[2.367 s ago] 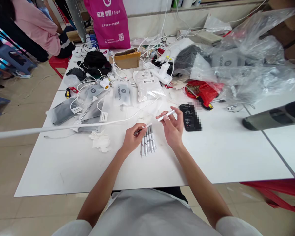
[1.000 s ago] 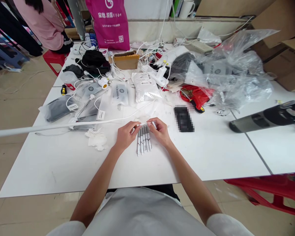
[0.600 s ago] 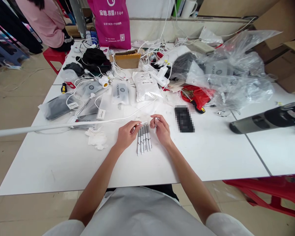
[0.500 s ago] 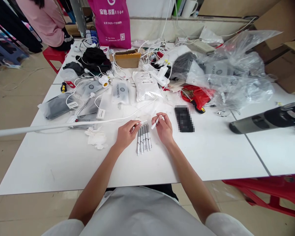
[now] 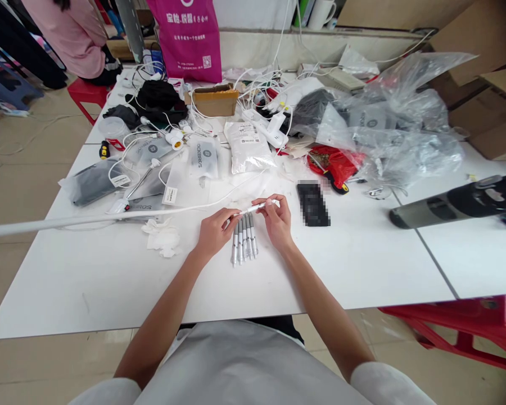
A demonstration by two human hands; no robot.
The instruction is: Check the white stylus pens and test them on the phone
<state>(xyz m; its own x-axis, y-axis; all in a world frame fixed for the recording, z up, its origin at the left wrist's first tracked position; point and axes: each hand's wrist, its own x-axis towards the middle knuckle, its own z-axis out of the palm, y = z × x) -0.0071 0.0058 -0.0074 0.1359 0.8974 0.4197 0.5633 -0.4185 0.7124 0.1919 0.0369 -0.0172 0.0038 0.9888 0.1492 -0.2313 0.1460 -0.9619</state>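
Barrel point(image 5: 251, 210) in hand, pens point(image 5: 244, 239) in a row

Your right hand point(image 5: 277, 220) gripped the white barrel, and your left hand point(image 5: 215, 232) pinched a thin piece point(image 5: 238, 214), mostly hidden, at its end; whether the two were joined did not show. Just below, the pens lay side by side toward the desk's point(image 5: 320, 273) near edge. Those looked complete; the held barrel seemed unfinished. A crumpled tissue point(image 5: 162, 238) sat between your left hand and the left edge; plastic bags point(image 5: 413, 135) spread near the far edge.
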